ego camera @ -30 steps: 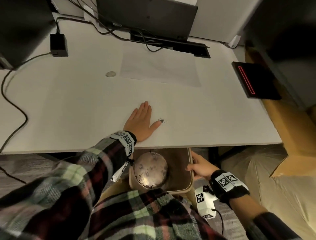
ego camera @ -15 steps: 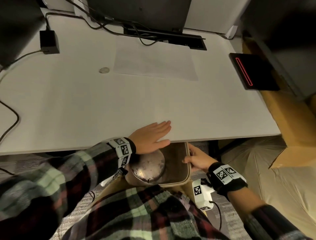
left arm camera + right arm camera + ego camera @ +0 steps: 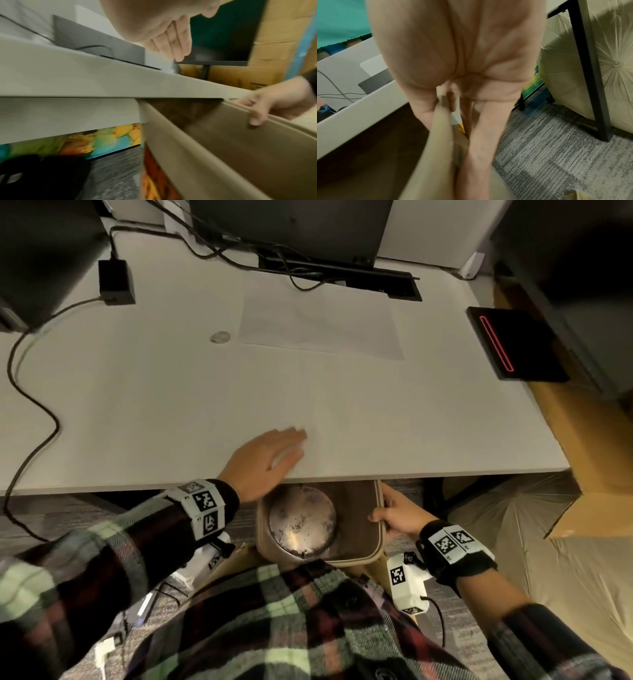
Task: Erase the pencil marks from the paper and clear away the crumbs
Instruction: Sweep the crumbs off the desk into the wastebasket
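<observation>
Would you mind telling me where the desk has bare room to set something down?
Bare desk lies between the paper and the left hand at the front edge, and from there left to the cable. The back edge is crowded with cords and the power adapter.

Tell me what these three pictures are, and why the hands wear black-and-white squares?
They show one moment through three cameras that a person wears. The top picture comes from the head, looking down at a white desk. The squares are printed markers on wristbands, and small cameras sit at the wrists; those took the other two pictures. The left hand lies flat, fingers straight, at the desk's front edge. The right hand grips the rim of a tan bin held just under that edge. On the desk lie a sheet of paper, a small round thing I cannot identify, a black charger and cables.
</observation>
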Tool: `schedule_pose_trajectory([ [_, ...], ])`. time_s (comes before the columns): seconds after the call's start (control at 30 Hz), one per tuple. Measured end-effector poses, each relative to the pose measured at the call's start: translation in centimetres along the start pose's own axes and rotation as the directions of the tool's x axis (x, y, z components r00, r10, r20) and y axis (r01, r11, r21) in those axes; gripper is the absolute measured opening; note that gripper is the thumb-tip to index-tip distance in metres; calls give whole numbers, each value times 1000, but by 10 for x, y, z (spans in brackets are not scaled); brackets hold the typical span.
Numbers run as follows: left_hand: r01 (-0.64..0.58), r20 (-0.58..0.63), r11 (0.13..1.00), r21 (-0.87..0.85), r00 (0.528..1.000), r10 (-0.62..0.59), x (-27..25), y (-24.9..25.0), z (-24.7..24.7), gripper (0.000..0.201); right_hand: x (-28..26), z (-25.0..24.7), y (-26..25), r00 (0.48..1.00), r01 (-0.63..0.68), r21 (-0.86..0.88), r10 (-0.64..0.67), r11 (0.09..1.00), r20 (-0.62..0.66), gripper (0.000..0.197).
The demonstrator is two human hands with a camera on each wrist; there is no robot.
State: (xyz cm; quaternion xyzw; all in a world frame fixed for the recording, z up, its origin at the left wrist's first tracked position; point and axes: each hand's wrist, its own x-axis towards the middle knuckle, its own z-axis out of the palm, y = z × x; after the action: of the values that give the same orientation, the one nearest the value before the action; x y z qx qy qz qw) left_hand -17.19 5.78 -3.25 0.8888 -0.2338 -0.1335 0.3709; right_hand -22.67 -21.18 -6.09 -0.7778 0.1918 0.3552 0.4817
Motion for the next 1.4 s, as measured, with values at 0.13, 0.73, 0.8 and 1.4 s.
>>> schedule_pose_trajectory([
  [0.13,233,-194,938,256,963,-186,-8,-41,-25,83,10,5,-6,1000,1,-44,-1,999,9,47],
  [0.73,-36,220,909,414,973,-62,13,30,36,77,15,9,-5,999,-41,-48,42,998,33,49],
  [0.8,-185,311,898,400,949,57,13,37,46,74,12,6,-2,999,-43,-40,44,998,18,52],
  [1.4,219,60,893,393,963,-262,76,30,37,73,3,-18,15,998,-33,36,35,999,-57,58],
])
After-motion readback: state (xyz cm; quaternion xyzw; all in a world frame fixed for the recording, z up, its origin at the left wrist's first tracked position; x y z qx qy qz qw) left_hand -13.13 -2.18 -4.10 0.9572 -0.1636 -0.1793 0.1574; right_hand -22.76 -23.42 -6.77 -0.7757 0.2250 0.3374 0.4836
